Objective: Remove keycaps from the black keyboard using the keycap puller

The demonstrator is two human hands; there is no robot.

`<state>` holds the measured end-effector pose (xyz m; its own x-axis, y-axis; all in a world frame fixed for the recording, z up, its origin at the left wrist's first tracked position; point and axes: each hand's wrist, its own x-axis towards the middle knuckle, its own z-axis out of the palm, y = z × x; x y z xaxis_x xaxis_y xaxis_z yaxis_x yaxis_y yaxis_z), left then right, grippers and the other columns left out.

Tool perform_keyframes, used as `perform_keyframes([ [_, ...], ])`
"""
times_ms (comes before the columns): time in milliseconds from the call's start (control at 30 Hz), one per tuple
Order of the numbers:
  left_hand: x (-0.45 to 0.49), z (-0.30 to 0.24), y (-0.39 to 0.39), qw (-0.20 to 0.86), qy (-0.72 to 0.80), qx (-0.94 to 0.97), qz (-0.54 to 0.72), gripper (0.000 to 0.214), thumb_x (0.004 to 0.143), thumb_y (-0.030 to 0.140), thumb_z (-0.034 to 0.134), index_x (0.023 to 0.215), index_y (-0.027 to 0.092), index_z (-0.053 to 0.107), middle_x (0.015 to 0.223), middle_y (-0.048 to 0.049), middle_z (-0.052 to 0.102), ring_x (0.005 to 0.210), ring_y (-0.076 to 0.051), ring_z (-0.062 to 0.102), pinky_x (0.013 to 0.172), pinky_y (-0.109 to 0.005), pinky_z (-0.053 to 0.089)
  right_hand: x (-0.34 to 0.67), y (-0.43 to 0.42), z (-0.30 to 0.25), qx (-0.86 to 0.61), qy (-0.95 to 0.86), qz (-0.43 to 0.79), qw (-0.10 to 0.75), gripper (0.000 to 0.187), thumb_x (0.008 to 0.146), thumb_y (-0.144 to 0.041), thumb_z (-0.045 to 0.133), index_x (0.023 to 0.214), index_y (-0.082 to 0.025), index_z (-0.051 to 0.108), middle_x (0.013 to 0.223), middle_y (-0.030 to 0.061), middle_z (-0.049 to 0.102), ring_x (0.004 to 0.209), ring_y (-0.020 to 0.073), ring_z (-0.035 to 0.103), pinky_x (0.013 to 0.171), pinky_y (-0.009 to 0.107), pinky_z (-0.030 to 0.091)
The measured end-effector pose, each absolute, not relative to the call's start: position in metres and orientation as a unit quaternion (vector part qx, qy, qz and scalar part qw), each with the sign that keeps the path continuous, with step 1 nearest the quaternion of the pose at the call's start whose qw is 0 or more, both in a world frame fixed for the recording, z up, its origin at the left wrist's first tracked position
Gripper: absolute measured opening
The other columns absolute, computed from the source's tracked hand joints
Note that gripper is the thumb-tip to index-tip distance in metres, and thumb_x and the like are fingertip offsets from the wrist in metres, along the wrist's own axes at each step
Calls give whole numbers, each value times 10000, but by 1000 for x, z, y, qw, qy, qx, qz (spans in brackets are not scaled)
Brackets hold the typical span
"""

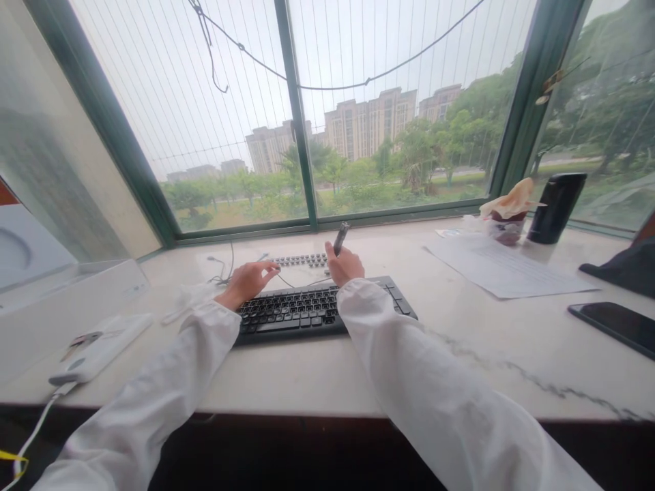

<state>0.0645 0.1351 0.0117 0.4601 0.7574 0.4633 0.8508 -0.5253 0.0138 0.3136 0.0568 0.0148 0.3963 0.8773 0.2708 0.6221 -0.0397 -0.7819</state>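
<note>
A black keyboard (294,320) lies on the white marble-look sill in front of me. Many of its upper keys show bare sockets, while keycaps still sit along its lower rows. Over its left end, my left hand (249,281) pinches what looks like a small dark keycap (279,269) between thumb and fingertips. My right hand (346,264), closed, holds a short dark tool (341,238) that sticks up from the fist; its exact kind is unclear. Behind the keyboard, loose keycaps (301,260) stand in rows, partly hidden by my right hand.
To the left are a white power strip (102,348) with keys (82,343) on it, a white box (71,307) and thin cables (221,278). On the right lie paper sheets (504,266), a phone (617,324), a black bottle (557,206) and a wrapped cup (506,221). Windows rise behind.
</note>
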Motion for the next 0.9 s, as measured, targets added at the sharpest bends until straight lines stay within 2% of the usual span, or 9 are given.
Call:
perform_keyframes([
  [367, 132, 11, 200, 57, -464, -880, -77, 305, 852, 488, 500, 1025, 338, 703, 1063, 12, 709, 983, -199, 620, 841, -284, 455, 313, 55, 15, -714, -531, 131, 438, 651, 924, -617, 198, 1024, -188, 676, 937, 137, 693, 867, 260, 639, 763, 351, 453],
  [900, 155, 1, 217, 51, -465, -883, -40, 295, 845, 447, 488, 1000, 342, 716, 1095, -7, 701, 1027, -234, 610, 862, -327, 459, 309, 57, 13, -726, -536, 119, 415, 660, 910, -633, 192, 1056, -211, 678, 952, 142, 681, 903, 305, 637, 792, 428, 460],
])
